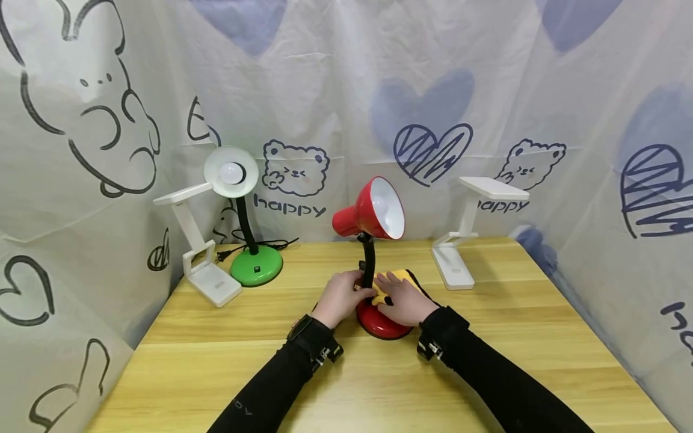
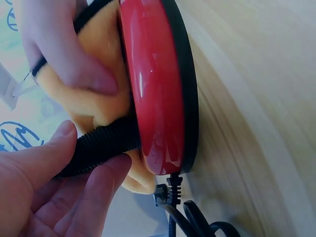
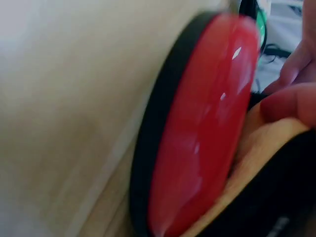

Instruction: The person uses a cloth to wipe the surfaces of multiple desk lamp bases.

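Note:
A red desk lamp (image 1: pixel 385 323) with a black ribbed neck (image 2: pixel 101 146) stands upright on the table. My left hand (image 1: pixel 338 297) holds the lower neck between thumb and fingers. Over the lamp's round base lies a yellow cloth (image 1: pixel 402 276) with black edging, bunched in folds. Spread across it, my right hand (image 1: pixel 407 302) presses the cloth against the top of the base with its fingers. In the right wrist view, a fingertip (image 3: pixel 276 104) rests on the cloth beside the glossy red base (image 3: pixel 207 133); the rest of that hand is mostly cut off.
Back left stand a green-based lamp (image 1: pixel 257 266) and a white folding lamp (image 1: pixel 215 282). Another white folding lamp (image 1: pixel 453 267) is at the back right. A black power cord (image 2: pixel 174 197) leaves the red base. A printed curtain (image 1: pixel 346 108) hangs around the wooden table (image 1: pixel 346 397).

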Motion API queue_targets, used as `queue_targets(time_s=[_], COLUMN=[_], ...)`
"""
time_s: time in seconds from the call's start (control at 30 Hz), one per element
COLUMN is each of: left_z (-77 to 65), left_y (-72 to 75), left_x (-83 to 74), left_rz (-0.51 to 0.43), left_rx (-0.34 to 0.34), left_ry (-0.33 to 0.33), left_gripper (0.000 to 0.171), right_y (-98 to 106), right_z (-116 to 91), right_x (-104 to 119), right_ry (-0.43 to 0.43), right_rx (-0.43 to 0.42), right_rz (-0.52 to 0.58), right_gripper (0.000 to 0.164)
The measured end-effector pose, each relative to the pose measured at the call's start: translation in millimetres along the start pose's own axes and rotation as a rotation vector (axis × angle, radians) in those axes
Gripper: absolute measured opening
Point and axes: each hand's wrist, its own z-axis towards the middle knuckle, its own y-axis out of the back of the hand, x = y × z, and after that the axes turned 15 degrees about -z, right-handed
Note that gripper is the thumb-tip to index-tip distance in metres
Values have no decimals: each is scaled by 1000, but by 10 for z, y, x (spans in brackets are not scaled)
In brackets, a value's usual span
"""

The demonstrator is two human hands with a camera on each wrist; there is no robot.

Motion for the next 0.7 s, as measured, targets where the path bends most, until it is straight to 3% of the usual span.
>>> queue_targets(time_s=[0.13, 0.23, 0.53, 0.7], left_z=[-2, -8, -12, -18], left_y=[-3, -9, -18, -23], left_x=[-12, -20, -17, -25], left_rz=[3, 16, 30, 33], left_rx=[-8, -16, -33, -36], left_ry=[8, 16, 26, 28], left_gripper=[21, 22, 24, 25], right_y=[3, 36, 193, 201], right_z=[77, 19, -403, -652], right_x=[-27, 4, 153, 260], right_ry=[-2, 0, -32, 14], right_rx=[9, 5, 35, 19], right_rz=[-4, -6, -38, -72], right_gripper=[63, 60, 57, 58])
